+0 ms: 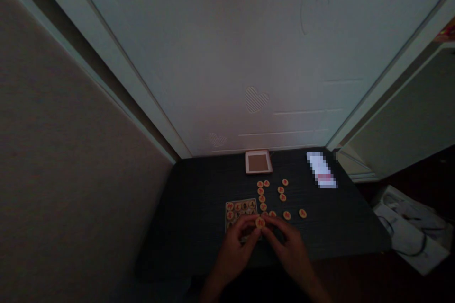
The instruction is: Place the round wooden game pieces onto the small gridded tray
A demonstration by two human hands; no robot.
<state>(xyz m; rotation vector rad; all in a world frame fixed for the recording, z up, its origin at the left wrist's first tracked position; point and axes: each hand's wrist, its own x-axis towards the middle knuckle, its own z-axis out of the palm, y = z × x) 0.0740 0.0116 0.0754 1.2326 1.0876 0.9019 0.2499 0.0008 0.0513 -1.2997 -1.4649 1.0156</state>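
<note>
A round Chinese chess piece (260,223) with a red character is pinched between my left hand (239,241) and my right hand (286,241), the fingers of both meeting at its edges. Beneath my left hand lies a shallow box (226,213) with rows of the same round pieces, some marked red and some dark; its near part is partly covered by that hand. Past my fingertips, several loose pieces (262,198) form a column on the dark table. Others lie farther right, among them a piece (302,213) off by itself.
At the table's back edge rests a box lid or tray (258,152) with a pale rim and brown middle. A lit phone (322,170), blurred out, lies at the back right. The dark table (199,184) meets a white panel behind. A white box (408,232) stands beyond its right side.
</note>
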